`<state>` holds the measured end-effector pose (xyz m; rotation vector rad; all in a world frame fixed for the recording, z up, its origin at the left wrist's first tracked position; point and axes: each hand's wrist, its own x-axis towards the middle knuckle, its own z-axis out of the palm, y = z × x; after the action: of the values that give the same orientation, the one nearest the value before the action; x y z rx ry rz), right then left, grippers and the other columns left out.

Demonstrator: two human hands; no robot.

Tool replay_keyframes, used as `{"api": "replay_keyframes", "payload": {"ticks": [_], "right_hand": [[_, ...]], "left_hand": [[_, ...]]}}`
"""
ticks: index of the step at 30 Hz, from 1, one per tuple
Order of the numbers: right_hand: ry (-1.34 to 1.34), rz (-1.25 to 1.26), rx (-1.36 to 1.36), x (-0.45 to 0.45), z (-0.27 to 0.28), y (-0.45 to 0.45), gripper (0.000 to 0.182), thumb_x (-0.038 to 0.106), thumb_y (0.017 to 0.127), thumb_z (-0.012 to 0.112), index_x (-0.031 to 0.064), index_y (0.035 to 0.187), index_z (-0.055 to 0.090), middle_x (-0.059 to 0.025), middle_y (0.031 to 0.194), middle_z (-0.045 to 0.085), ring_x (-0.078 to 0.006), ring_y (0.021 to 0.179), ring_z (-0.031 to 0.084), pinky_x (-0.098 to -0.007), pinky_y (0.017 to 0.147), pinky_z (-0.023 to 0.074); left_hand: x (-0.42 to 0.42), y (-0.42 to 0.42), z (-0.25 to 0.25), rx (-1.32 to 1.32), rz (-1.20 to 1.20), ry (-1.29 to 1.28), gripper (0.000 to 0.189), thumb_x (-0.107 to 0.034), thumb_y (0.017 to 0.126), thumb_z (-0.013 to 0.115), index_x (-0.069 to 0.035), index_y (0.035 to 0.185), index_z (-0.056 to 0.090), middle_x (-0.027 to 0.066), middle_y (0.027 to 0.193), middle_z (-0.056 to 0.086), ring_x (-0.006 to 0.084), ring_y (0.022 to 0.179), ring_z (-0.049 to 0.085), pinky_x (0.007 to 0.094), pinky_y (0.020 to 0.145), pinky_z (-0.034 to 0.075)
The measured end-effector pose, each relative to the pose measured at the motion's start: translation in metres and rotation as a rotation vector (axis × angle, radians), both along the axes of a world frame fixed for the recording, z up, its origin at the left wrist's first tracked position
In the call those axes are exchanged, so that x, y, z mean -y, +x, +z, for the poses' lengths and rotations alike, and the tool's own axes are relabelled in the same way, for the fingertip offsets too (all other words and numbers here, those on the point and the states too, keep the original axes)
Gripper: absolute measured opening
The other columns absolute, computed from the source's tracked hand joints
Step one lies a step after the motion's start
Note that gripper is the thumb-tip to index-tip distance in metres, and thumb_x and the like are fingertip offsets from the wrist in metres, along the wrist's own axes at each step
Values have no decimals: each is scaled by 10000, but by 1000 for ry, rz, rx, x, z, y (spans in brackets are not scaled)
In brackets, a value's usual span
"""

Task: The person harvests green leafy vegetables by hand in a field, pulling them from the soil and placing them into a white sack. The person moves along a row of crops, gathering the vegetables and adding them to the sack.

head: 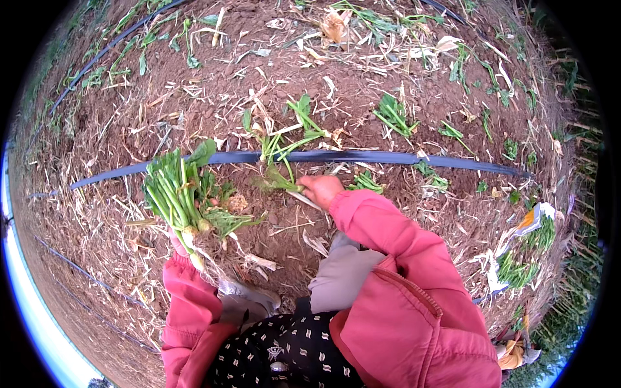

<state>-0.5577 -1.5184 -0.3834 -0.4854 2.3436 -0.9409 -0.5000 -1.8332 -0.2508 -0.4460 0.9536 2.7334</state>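
A thick bunch of leafy green plants (177, 194), with pale stem bases and trailing roots, lies in my left hand (177, 243). That hand is mostly hidden beneath the stalks, roots towards my body. To the right, my right hand (322, 189) pinches the base of a green leafy stalk (279, 180), its leaf end blurred. This stalk is low over the soil, just short of a black drip irrigation tube (335, 156). More cut green stems (303, 138) lie across and beyond the tube. Beside my right wrist is a small clump of greens (366, 182).
Reddish-brown soil (291, 228) is strewn with dry straw. Cut greens (395, 116) lie beyond the tube. At the right, a white sack (492, 271) lies with bundled greens (519, 271). Another person (513, 354) is at the lower right. My shoe (250, 293) stands below the bunch.
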Motion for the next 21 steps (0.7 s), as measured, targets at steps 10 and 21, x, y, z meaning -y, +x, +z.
{"api": "replay_keyframes", "payload": {"ticks": [10,21], "right_hand": [[386,310,-187,1,-9,13,157,141,804,484,108,935,563,-125,740,623,-287,716,641,-413,577,498],[488,387,-80,11,-8,0,217,133,790,488,99,963,615,-125,850,630,-306,803,639,-410,680,515]], "left_hand": [[7,7,-4,40,11,74,649,-550,809,501,-110,1284,456,230,1210,485,428,1051,496,594,712,513],[4,-3,-4,-52,-111,200,585,-447,801,550,-90,1260,486,271,1257,426,424,1070,496,567,773,501]]}}
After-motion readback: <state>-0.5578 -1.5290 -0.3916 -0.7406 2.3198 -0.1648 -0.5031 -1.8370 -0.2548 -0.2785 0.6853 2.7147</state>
